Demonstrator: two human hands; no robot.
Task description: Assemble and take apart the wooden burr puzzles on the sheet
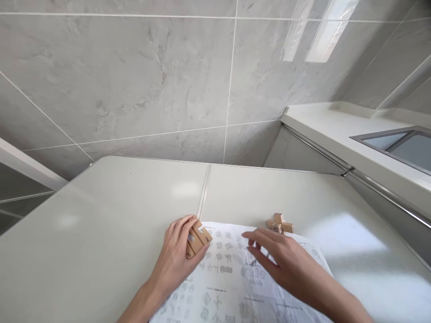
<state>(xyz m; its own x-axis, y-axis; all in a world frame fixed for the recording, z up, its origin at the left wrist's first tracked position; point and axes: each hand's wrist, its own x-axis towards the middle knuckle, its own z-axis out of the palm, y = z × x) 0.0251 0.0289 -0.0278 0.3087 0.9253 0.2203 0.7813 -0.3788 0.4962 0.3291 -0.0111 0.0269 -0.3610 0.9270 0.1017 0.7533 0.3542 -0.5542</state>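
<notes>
My left hand (178, 246) is curled round several notched wooden puzzle pieces (199, 240) lying side by side at the sheet's far left corner. Handwritten marks show on two of them, and my fingers hide part of the group. Over the printed instruction sheet (218, 280), my right hand (276, 253) is held with thumb and forefinger apart, and I see nothing between them. Just beyond that hand stands an assembled wooden burr puzzle (279, 224), a cross of interlocked pieces with a mark on one end.
The white table (101, 215) has a seam down its middle and a grey tiled wall (151, 80) behind it. To the right is a white counter (336, 123) with a sink (404, 143) and a metal rail (313, 150) along its front.
</notes>
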